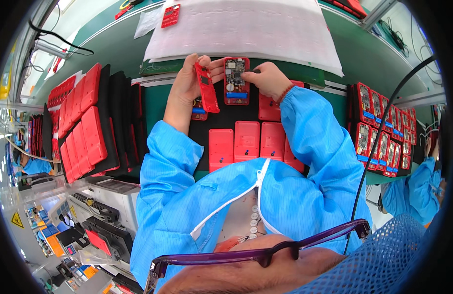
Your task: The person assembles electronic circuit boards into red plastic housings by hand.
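Note:
My left hand (183, 84) is closed on a red plastic cover (209, 94), tilted on edge, with a cut-out near its upper end. Beside it lies an open red device case (236, 100), its circuit board (234, 73) facing up and a blue cylindrical part below the board. My right hand (273, 81) has its fingertips bent together at the board's right edge. Something dark shows at those fingertips, too small to name. Partly hidden by the cover is another open device (199, 113). Several closed red cases (247, 139) lie nearer to me on a black mat (199, 139).
Black trays with red cases (92, 134) stand stacked at the left. Trays of open devices (371, 122) fill the right side. A white sheet (241, 34) covers the far table, with a red part (171, 16) on it. A black cable (383, 117) hangs at the right.

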`<action>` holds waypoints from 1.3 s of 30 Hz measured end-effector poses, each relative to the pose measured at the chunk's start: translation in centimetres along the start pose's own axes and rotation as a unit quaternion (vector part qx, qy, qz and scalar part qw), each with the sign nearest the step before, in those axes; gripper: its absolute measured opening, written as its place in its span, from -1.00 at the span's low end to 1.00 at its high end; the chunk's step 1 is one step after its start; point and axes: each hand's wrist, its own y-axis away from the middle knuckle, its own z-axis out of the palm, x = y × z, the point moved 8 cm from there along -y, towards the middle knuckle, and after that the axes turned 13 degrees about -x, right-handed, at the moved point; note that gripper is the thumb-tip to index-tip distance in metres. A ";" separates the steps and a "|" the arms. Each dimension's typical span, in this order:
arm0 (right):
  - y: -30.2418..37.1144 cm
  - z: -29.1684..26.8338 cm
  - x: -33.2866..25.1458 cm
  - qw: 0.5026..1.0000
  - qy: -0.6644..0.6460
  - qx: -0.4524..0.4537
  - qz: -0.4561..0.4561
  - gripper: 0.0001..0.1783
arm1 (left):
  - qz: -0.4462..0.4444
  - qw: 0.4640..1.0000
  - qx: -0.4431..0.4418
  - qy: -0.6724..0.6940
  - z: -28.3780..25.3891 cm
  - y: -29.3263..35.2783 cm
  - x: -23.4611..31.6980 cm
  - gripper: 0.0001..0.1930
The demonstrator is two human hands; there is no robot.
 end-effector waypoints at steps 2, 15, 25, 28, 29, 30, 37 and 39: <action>0.5 0.1 0.2 1.000 0.013 -0.008 -0.001 -0.56 | 0.006 1.000 0.015 0.004 0.2 0.1 0.0 -0.61; 2.5 4.0 0.8 0.993 -0.049 -0.060 0.092 -0.64 | 0.083 0.979 -0.067 0.173 2.7 0.9 2.5 -0.64; 4.1 5.0 -2.4 0.958 0.269 0.056 -0.081 -0.65 | 0.163 0.965 -0.080 0.189 3.7 1.4 3.5 -0.71; 4.6 5.4 -3.3 0.974 0.120 0.030 -0.189 -0.64 | 0.163 0.963 -0.099 0.190 4.6 0.9 3.4 -0.66; 4.7 5.7 -3.8 0.974 0.121 0.029 -0.190 -0.64 | 0.164 0.964 -0.100 0.184 4.9 0.9 3.4 -0.64; 4.4 6.5 -3.9 0.988 0.025 -0.006 -0.152 -0.67 | 0.167 0.964 -0.100 0.183 4.9 1.1 3.5 -0.64; 2.9 9.6 -6.2 0.960 -0.252 -0.089 -0.085 -0.57 | 0.155 0.965 -0.135 0.164 6.3 0.3 3.1 -0.66; 2.4 9.7 -6.2 0.946 -0.301 -0.100 -0.073 -0.56 | 0.145 0.969 -0.130 0.154 5.8 0.0 3.0 -0.71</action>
